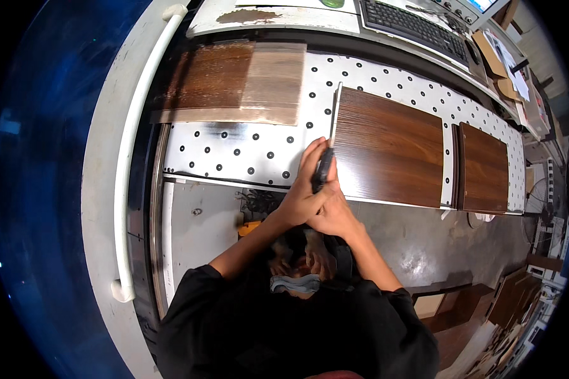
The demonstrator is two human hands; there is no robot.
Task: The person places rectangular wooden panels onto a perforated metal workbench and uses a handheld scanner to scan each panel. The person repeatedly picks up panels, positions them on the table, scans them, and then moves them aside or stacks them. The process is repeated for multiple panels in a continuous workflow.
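Observation:
Both hands meet at the left edge of a dark brown wood-grain panel. Between them is a tool with a black handle, pointing away from me along that edge. My left hand is closed round the handle, its fingers reaching up the left side. Pressed against it, my right hand is closed too, at the handle's lower end, with some fingers hidden. A narrow pale strip runs on from the handle beside the panel; I cannot tell whether it is the tool's blade or the panel's edge.
The panel lies on a white table top dotted with black rollers. A smaller brown panel lies to the right, a blurred brown-and-pale board at far left. Beyond are a keyboard and a mouse. A white rail runs along the left.

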